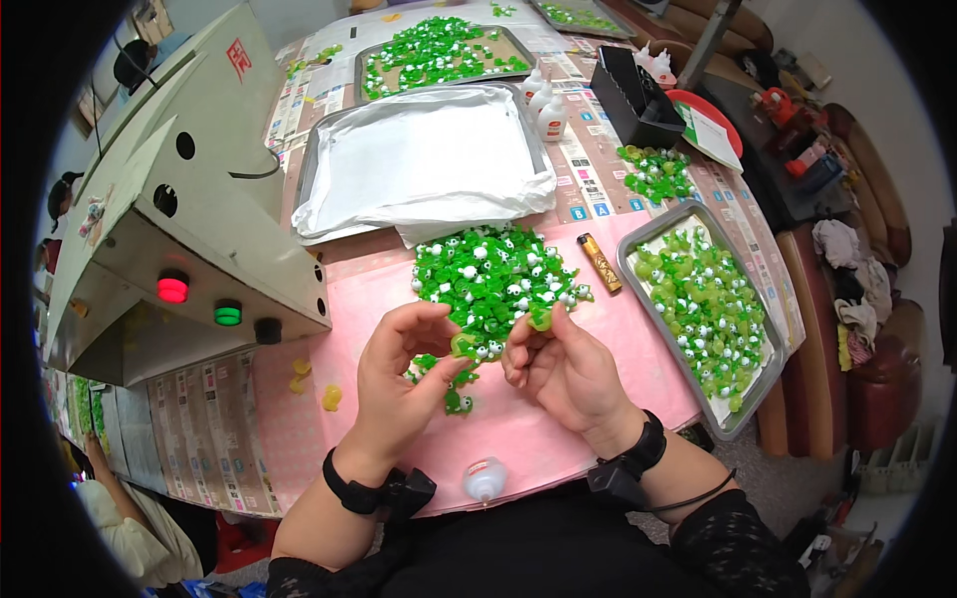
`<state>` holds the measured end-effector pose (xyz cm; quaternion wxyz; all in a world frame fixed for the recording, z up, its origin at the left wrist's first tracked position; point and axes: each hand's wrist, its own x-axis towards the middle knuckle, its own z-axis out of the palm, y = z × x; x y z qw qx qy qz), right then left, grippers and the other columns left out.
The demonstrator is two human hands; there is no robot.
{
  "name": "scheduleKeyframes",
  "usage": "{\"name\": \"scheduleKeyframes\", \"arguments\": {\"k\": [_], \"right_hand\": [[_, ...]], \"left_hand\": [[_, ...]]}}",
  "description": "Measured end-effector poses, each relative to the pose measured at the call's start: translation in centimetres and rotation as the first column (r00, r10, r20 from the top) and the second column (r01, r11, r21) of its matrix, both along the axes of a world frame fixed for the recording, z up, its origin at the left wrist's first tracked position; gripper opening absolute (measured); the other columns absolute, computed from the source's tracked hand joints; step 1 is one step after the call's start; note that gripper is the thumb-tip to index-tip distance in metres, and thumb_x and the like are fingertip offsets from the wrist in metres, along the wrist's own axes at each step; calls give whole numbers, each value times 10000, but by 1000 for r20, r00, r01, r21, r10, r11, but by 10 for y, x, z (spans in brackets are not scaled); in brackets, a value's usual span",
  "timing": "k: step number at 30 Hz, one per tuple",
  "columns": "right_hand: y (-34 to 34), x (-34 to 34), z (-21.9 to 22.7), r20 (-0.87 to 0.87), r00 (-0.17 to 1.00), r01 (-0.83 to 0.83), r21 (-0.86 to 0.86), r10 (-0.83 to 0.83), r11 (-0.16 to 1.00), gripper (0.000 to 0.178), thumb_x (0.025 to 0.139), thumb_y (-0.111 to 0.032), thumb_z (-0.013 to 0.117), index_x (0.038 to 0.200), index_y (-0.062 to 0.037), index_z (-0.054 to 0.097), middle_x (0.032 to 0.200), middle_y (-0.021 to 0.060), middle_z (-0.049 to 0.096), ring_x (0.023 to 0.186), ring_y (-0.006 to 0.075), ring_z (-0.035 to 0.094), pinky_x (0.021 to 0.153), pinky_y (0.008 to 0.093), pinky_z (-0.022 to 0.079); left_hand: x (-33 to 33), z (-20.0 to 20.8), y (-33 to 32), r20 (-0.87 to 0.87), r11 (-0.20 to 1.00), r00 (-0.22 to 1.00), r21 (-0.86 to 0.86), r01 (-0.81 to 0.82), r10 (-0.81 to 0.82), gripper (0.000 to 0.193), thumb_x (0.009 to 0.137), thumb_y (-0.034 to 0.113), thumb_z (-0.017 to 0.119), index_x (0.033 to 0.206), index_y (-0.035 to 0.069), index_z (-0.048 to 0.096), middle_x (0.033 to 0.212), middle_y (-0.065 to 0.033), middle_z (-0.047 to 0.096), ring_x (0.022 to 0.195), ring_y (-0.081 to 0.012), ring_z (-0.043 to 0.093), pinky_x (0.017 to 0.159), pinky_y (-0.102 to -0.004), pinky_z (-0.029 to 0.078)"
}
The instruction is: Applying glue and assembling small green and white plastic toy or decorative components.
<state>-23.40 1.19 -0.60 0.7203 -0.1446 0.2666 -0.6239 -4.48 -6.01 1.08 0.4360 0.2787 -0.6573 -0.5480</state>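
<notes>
Currently, left hand [392,384]: curled beside googly-eyed green figurines [488,274]; I can't tell if gripping.
Right hand [573,369]: fingertips clamped on yellow-green piece [539,319].
Counter [214,424]: pink sheet [638,384] under figurines.

The left fisheye camera, worn on the person's head, faced down and forward across the worktop [638,364]. The left hand [394,374] and right hand [573,374] stood close, near mid-view; straight edges bent toward the rim.
</notes>
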Motion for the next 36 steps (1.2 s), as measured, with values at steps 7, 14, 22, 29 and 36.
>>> {"name": "scheduleKeyframes", "arguments": {"k": [7,14,22,29,36], "right_hand": [[-1,1,-2,-4,1000,-16,-7,16,1000,444,1026,-428,400,1030,-30,597,853,63,607,795,171,576,748,304,457],[0,2,7,6,1000,-16,42,15,999,460,1029,-425,383,990,-18,593,811,72,588,772,188,561,735,309,449],[-2,-3,10,99,978,-177,-92,186,980,542,1011,-425,278,573,-117,360,550,13,348,509,143,340,545,291,308],[-1,-2,9,89,960,-245,-188,265,951,533,1000,-411,313,558,-116,358,532,6,337,496,130,316,506,276,282],[2,-4,3,55,953,-276,-231,296,933,536,985,-403,357,534,-112,358,510,8,332,487,139,294,494,285,277]], "left_hand": [[2,-1,0,1,1000,1000,0,-21,21,460,798,-82,679,1212,23,507,1017,-75,612,902,-143,629,799,-274,522],[0,1,1,21,999,999,-40,-26,27,430,803,-75,679,1191,21,520,989,-70,615,874,-134,623,764,-262,515],[-1,0,1,26,998,999,-58,-26,27,427,800,-77,681,1183,25,522,981,-67,614,855,-125,618,746,-255,513],[1,3,2,25,998,999,-65,-27,28,428,807,-74,677,1190,29,516,972,-66,616,853,-124,617,739,-253,509],[0,1,1,8,998,1000,-62,-4,4,417,816,-69,674,1189,29,516,960,-63,615,849,-124,619,737,-255,509]]}}
